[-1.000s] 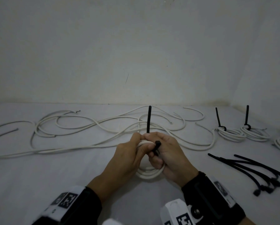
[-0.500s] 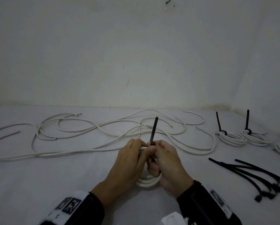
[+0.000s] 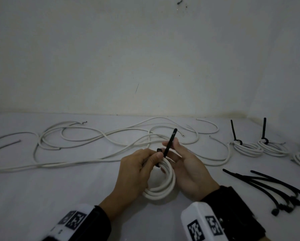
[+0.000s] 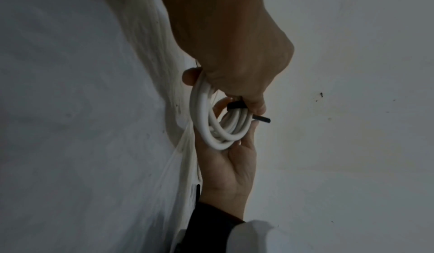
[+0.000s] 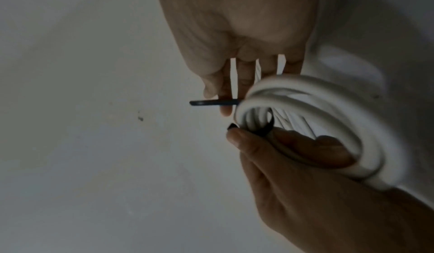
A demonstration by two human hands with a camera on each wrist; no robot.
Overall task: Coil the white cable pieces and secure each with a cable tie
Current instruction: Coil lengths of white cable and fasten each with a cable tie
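I am holding a small white cable coil (image 3: 163, 180) upright just above the tabletop (image 3: 58, 188), between both hands, at the near centre of the scene. My left hand (image 3: 137, 173) is gripping the coil at its top, thumb and fingers pinching the strands together where a black cable tie (image 3: 169, 143) is looping around them. My right hand (image 3: 189, 169) is pinching the tie's free tail, which is pointing up and away from me; its other fingers are lying loosely extended behind the coil. So both grips are closed, the left on the coil, the right on the tie. Behind my hands, loose white cable pieces (image 3: 97, 136) are sprawling across the tabletop. To the far right, three finished coils (image 3: 248, 149) are sitting in a row, each with a black tie tail standing up. Near my right wrist, spare black ties (image 3: 274, 188) are lying in a bundle.
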